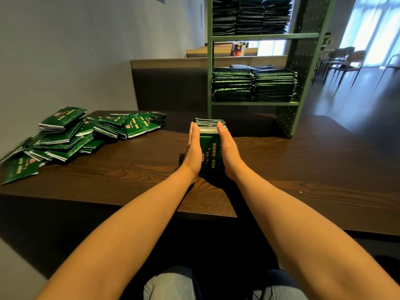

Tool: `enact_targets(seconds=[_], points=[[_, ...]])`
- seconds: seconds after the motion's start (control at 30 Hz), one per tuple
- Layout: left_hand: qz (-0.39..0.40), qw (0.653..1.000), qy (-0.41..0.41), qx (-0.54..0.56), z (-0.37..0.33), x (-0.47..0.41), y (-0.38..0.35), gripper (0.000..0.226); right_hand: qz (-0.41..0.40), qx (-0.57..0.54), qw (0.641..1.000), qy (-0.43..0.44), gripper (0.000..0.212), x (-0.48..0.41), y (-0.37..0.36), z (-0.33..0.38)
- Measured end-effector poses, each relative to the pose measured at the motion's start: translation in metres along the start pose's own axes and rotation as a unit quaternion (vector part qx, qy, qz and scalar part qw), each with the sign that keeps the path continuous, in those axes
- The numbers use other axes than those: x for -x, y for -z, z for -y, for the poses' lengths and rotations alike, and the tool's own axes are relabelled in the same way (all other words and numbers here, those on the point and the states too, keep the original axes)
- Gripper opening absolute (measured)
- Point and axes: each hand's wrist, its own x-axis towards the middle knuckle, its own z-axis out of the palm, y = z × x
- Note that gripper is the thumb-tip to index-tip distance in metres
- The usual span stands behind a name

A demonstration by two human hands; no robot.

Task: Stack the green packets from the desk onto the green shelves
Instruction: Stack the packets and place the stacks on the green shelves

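A neat stack of green packets [211,146] stands on the dark wooden desk [303,165], right in front of me. My left hand [194,150] lies flat against the stack's left side and my right hand [228,148] flat against its right side, fingers straight, squeezing it between the palms. A loose heap of green packets [71,137] spreads over the desk's left part. The green shelves [303,68] stand on the desk's far right, with packet stacks [253,85] on the lower shelf and darker stacks [251,16] on the upper shelf.
A grey wall runs along the left. Behind the desk is a dark bench back with a wooden top [168,83]. Chairs [346,59] and bright windows are at the far right. My knees [173,284] show below the desk's front edge.
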Motion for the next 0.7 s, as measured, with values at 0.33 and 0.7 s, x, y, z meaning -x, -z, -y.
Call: enact_targets(seconds=[0.33, 0.7], points=[[-0.034, 0.997, -0.065, 0.005, -0.064, 0.067, -0.033, 0.068, -0.064, 0.013, 0.998, -0.006, 0.104, -0.047, 0.019, -0.036], [-0.054, 0.985, -0.030, -0.162, -0.069, 0.051, -0.022, 0.080, 0.030, 0.049, 0.996, -0.067, 0.106, -0.052, 0.032, -0.029]])
